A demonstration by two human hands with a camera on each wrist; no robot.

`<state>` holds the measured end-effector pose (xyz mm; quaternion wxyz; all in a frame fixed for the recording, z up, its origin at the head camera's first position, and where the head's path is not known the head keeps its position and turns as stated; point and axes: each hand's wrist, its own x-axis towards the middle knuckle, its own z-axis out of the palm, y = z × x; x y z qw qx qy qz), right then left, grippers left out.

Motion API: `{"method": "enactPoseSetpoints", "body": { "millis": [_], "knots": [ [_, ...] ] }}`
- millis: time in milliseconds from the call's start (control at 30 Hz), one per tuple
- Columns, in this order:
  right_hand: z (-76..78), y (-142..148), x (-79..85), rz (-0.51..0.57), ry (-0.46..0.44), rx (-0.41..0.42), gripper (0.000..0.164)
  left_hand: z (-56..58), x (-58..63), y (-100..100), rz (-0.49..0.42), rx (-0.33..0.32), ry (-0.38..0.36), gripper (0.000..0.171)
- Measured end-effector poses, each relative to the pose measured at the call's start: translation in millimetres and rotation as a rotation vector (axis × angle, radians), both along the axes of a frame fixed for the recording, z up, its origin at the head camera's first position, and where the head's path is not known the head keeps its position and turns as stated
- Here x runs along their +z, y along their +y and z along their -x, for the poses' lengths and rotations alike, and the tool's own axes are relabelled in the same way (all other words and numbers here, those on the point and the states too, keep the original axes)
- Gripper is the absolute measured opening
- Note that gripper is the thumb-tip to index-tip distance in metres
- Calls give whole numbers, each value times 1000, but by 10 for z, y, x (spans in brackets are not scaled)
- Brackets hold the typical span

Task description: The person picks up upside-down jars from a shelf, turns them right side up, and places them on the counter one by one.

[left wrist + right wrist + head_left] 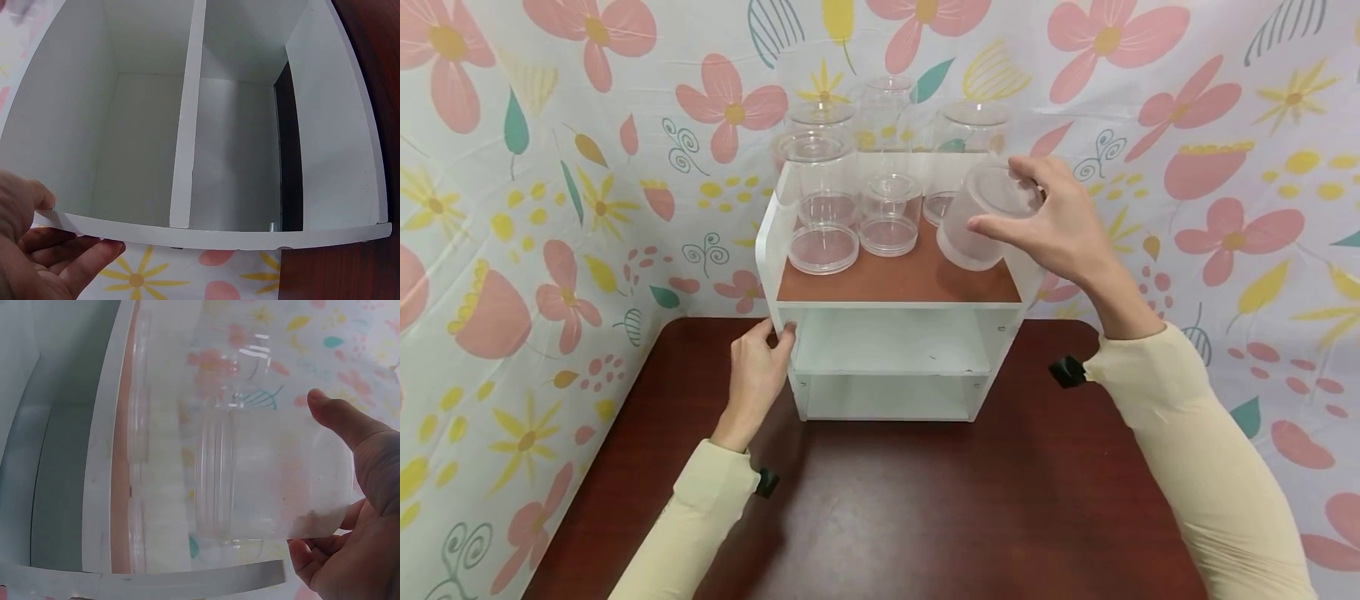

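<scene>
A frosted plastic jar (973, 221) is held in my right hand (1052, 212), thumb and fingers round its upper end. In the right wrist view the jar (281, 475) hangs above the brown top of the shelf unit, its ridged lid end facing down. My left hand (758, 371) grips the left side edge of the white shelf unit (891, 306). The left wrist view shows the thumb inside that panel (206, 239) and the fingers outside it. Several clear jars stand on the unit's top, among them a front-left jar (823, 246) and a shorter middle jar (889, 217).
Below the brown top, the unit has two open compartments split by a white shelf (887, 360). It stands on a dark red-brown table (895, 508). A flower-patterned cloth (550, 250) hangs behind and beside the table. Another clear jar (970, 125) stands at the back right.
</scene>
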<state>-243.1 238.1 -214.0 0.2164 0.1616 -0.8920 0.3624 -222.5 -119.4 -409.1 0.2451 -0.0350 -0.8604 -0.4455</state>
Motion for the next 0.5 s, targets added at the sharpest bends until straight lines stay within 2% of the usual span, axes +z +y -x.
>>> {"method": "enactPoseSetpoints", "body": {
  "millis": [267,500],
  "knots": [
    [-248,10,-35,31,98,85,82,-6,4,-1,-2,4,-5,23],
    [-437,50,-76,51,132,74,82,-5,4,5,-3,0,-4,23]
  ]
}}
